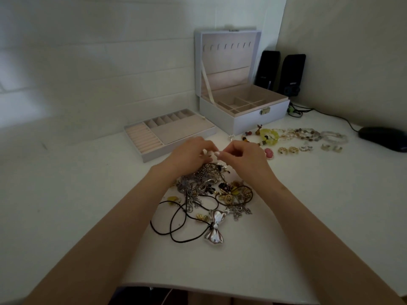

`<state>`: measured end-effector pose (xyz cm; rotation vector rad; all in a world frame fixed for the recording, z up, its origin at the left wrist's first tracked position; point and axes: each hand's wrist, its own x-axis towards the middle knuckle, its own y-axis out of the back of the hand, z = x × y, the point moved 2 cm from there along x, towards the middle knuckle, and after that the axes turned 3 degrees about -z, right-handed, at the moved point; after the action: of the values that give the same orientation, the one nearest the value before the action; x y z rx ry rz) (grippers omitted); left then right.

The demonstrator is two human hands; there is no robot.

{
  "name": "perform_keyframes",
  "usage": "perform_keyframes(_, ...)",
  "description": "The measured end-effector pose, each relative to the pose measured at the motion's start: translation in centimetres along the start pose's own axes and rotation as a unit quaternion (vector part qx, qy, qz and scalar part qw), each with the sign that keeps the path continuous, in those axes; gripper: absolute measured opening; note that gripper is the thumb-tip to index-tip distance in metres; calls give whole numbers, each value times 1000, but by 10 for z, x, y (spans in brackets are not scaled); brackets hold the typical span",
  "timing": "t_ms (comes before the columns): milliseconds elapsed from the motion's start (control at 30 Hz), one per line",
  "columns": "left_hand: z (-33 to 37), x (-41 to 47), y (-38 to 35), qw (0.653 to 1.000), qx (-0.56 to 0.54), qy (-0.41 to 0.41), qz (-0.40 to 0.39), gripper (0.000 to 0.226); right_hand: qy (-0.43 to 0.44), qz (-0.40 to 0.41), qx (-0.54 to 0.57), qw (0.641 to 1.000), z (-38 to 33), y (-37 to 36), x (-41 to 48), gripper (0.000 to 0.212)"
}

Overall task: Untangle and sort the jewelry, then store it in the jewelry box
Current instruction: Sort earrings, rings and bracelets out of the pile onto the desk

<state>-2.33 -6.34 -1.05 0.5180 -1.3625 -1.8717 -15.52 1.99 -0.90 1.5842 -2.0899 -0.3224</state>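
A tangled heap of silver and gold jewelry [204,183] lies mid-table, with black cords and a silver bow pendant [214,226] trailing toward me. Both hands hover over the heap's far end. My left hand [189,154] and my right hand [240,156] have their fingertips together, pinching a small piece between them; what it is I cannot make out. The white jewelry box [244,115] stands open behind, its lid upright. Its removed tray [182,128] sits to the left of it.
Sorted bead bracelets [297,134], gold earrings [288,150] and a pink brooch [269,153] lie in rows at the right. A black mouse [383,138] and two black speakers [280,72] stand at the back right. The table's front edge [198,289] is close below.
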Motion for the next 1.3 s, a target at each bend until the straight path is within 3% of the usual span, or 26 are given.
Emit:
perform_keyframes(133,0,5,-3,999,16,3,31,13,-3,-9,6,1000,1,0,0,7)
perform_keyframes(267,-7,-1,-3,996,-19,10,88,16,4,-24,29,999,0,0,-1,24)
perform_keyframes(400,0,-7,11,972,-168,29,161,16,-4,-2,42,999,1,1,0,27)
perform_keyframes(567,27,-13,14,943,-314,21,107,11,-30,24,65,997,-3,20,0,24)
perform_keyframes(800,67,-19,-4,905,-422,29,45,20,-96,-35,86,991,6,66,-20,17)
perform_keyframes(933,93,-15,-24,898,-438,28,30,19,-139,-8,110,984,24,93,-36,16)
perform_keyframes(1133,113,6,-49,945,-323,37,40,14,-180,76,71,978,50,105,-41,17)
perform_keyframes(1300,112,13,-54,973,-217,61,51,16,-184,94,80,975,60,105,-39,14)
